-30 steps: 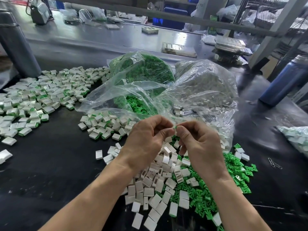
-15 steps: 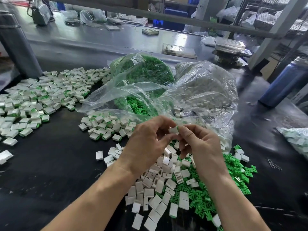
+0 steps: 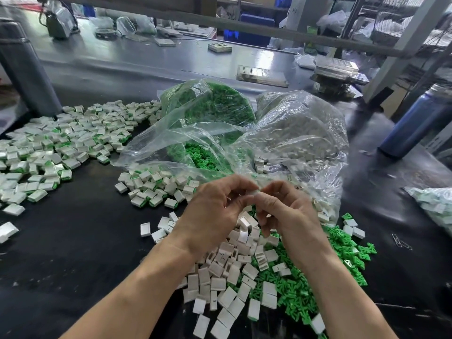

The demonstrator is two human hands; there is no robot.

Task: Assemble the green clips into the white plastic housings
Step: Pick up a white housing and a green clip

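Item: white housing (image 3: 254,192), small boxy moulding, pinched between your left hand (image 3: 215,211) and right hand (image 3: 286,211), above the loose pile of white housings (image 3: 230,270) on the desk (image 3: 73,253).
Fingers: both sets curled narrow round the piece; whether a green clip sits in it, you cannot tell.
Stock: green clips (image 3: 305,289) heaped beside the pile; finished pieces (image 3: 61,148) far left.
Risk: a skewed push could jam the clip; a slipped piece would vanish among unassembled stock.
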